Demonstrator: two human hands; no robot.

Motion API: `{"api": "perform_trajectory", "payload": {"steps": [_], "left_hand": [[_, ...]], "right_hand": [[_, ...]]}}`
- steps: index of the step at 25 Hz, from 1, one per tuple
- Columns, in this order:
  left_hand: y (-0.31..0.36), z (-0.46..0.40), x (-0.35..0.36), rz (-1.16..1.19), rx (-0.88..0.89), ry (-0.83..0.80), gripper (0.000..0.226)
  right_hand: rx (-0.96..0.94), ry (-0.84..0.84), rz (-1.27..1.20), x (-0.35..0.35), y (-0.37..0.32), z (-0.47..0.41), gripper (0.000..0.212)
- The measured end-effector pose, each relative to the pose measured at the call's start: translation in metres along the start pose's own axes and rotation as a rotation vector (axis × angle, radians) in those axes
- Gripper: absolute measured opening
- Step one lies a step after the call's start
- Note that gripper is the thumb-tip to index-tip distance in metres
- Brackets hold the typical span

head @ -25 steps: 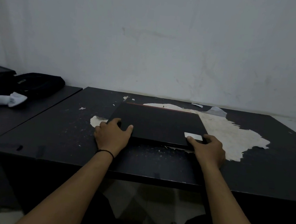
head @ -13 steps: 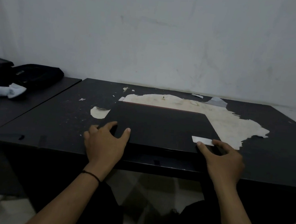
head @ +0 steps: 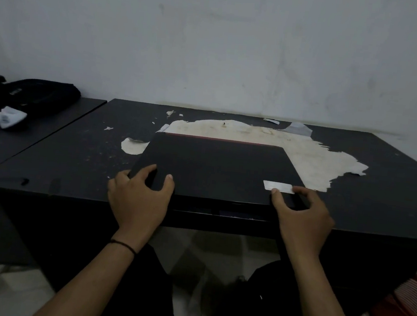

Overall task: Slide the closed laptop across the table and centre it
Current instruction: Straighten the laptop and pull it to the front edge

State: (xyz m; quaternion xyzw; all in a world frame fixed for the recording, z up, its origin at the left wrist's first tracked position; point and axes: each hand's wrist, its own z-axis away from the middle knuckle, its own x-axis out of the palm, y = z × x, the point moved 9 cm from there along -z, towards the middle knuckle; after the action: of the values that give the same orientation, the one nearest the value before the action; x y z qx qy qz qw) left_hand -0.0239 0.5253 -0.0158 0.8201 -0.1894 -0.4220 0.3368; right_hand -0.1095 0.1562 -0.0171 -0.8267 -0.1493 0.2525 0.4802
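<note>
Fingers [head: 150, 170] of both hands clasp the closed laptop's [head: 216, 166] near corners. Its long axis runs left-right, along the table's [head: 74, 160] front edge.

Dim, murky — wide-angle edge bending

Laptop [head: 216, 167] lies on table [head: 74, 160], at its near edge.

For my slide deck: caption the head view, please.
Left hand and right hand grip closed laptop's near corners on worn black table.
</note>
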Motion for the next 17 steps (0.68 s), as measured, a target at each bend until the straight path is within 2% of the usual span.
{"api": "perform_trajectory", "payload": {"steps": [6, 14, 17], "left_hand": [[0.000, 0.002, 0.002, -0.024, 0.018, 0.036, 0.046], [0.002, 0.003, 0.003, -0.063, 0.048, 0.072, 0.046], [0.003, 0.004, 0.006, -0.121, 0.092, 0.054, 0.047]], "right_hand": [[-0.043, 0.003, 0.040, 0.005, -0.004, 0.001, 0.028], [-0.039, -0.021, 0.167, 0.018, 0.004, -0.004, 0.030], [-0.060, -0.059, 0.239, 0.022, 0.006, -0.005, 0.038]]}}
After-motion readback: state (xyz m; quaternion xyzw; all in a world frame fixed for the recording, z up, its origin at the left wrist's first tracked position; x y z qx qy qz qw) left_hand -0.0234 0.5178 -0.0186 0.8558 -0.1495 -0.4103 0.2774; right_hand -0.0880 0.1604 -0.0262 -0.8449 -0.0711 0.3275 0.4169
